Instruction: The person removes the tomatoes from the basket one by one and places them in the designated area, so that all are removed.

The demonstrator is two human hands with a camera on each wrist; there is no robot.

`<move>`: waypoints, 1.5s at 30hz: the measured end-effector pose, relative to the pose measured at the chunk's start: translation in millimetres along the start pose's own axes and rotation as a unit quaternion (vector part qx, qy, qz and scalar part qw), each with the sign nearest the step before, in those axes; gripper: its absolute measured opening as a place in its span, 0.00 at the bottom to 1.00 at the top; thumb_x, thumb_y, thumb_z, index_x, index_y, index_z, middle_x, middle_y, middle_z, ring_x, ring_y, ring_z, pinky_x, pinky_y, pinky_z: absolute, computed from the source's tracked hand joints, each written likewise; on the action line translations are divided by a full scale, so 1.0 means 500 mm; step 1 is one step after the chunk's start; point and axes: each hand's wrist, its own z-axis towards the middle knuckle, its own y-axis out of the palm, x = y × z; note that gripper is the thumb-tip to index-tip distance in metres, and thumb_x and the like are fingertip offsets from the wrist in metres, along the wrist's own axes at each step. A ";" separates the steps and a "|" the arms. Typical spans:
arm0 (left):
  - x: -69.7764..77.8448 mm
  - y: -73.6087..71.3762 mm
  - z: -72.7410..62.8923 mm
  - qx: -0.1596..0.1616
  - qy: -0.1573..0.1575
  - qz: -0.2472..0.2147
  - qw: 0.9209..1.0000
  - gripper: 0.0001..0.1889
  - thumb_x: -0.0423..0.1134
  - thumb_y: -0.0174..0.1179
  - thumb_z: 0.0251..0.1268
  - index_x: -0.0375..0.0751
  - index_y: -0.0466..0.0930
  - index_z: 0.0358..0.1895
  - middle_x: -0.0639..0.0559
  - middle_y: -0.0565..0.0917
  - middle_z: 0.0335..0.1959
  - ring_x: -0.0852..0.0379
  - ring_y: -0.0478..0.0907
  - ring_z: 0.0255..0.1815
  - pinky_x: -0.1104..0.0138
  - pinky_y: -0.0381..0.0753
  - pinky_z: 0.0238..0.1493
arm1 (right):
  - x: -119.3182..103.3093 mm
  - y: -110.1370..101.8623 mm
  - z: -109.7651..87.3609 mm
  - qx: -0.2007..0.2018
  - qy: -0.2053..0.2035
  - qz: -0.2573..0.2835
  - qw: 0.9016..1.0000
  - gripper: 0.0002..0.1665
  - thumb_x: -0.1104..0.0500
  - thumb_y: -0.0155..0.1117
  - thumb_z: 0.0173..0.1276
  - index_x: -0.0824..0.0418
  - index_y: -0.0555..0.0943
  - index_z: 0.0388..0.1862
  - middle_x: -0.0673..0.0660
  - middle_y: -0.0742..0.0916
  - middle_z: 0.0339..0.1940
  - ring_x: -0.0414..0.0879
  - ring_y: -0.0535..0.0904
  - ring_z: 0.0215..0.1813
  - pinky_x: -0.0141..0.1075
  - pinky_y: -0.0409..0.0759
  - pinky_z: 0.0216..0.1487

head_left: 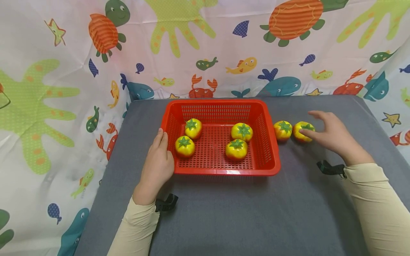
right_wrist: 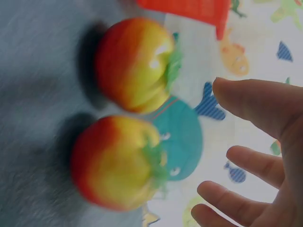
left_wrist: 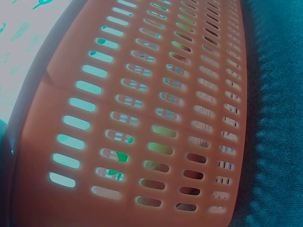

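Observation:
A red plastic basket point(head_left: 205, 171) holds tomato-like fruits, yellow and red with green leafy tops: one pair point(head_left: 184, 147) at its left, another point(head_left: 236, 149) toward its right. Along the basket's left side lies my left hand point(head_left: 157, 165), straight fingers touching the rim. The slotted outer wall point(left_wrist: 156, 118) fills the left wrist view, which hides that hand. My right hand point(head_left: 334, 137) hovers with thumb and fingers spread at the outer of two fruits right of the basket. That outer fruit point(head_left: 300, 133) sits beside the inner fruit point(head_left: 283, 131); nothing is between my fingers.
Grey cloth point(head_left: 224, 217) covers the table under the basket. Behind and to the left hangs a white curtain point(head_left: 179, 67) printed with sea animals, meeting the table's back edge. Dark wrist straps point(head_left: 330, 168) are worn on both arms.

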 end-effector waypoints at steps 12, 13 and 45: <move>0.000 -0.002 0.000 -0.002 -0.004 -0.001 1.000 0.33 0.33 0.46 0.76 0.30 0.55 0.82 0.42 0.51 0.87 0.36 0.55 0.84 0.40 0.59 0.79 | -0.087 -0.007 0.007 -0.002 -0.046 0.007 0.999 0.47 0.41 0.70 0.72 0.65 0.68 0.79 0.74 0.69 0.76 0.73 0.61 0.74 0.77 0.66 0.65; 0.000 -0.002 0.001 -0.002 -0.004 -0.001 1.000 0.33 0.33 0.47 0.76 0.30 0.55 0.82 0.42 0.51 0.87 0.36 0.55 0.84 0.40 0.59 0.79 | -0.095 -0.006 0.009 -0.001 -0.053 0.008 0.999 0.46 0.41 0.70 0.72 0.65 0.68 0.78 0.74 0.69 0.76 0.72 0.62 0.74 0.76 0.66 0.66; -0.002 0.001 0.002 0.003 -0.003 -0.004 1.000 0.33 0.34 0.47 0.76 0.31 0.56 0.82 0.43 0.51 0.87 0.37 0.56 0.84 0.41 0.60 0.79 | -0.309 0.051 0.085 -0.101 -0.108 0.035 0.988 0.37 0.50 0.71 0.72 0.60 0.73 0.75 0.67 0.80 0.69 0.65 0.74 0.70 0.64 0.80 0.63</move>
